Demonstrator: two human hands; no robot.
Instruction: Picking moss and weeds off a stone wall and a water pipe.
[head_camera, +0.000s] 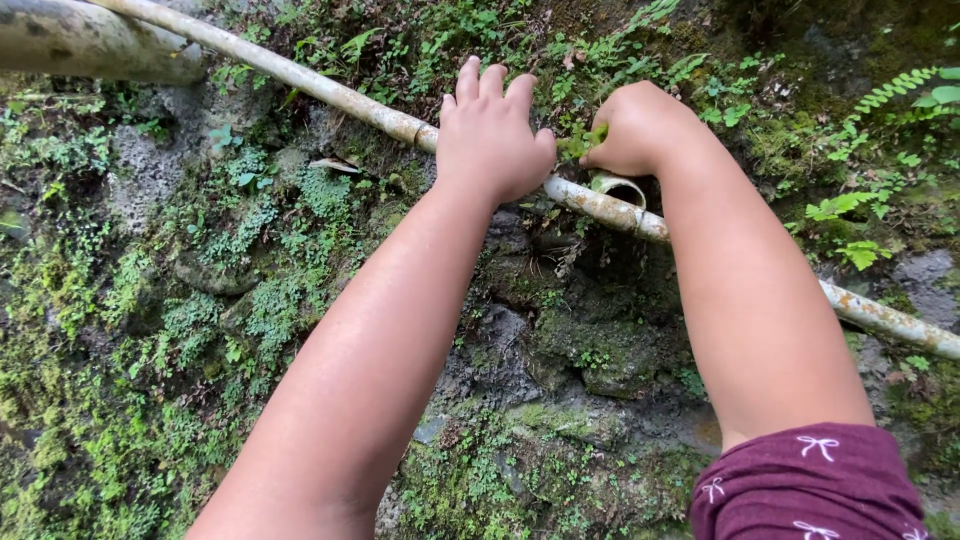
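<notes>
A thin, pale, rust-stained pipe (330, 92) runs diagonally from upper left to lower right across a mossy rock wall. My left hand (492, 130) lies flat over the pipe, fingers together and pointing up against the wall. Just to its right, my right hand (632, 128) is closed around a small green plant (583, 143) growing above the pipe. Below that hand, a short open pipe end (620, 187) sticks out of the rock. My right arm has a dark red sleeve (810, 485) with small white bows.
A thicker grey pipe (90, 45) crosses the top left corner. Moss, ferns (900, 90) and small leafy plants cover the dark wet rock (560, 330) on all sides. Bare stone shows between my arms.
</notes>
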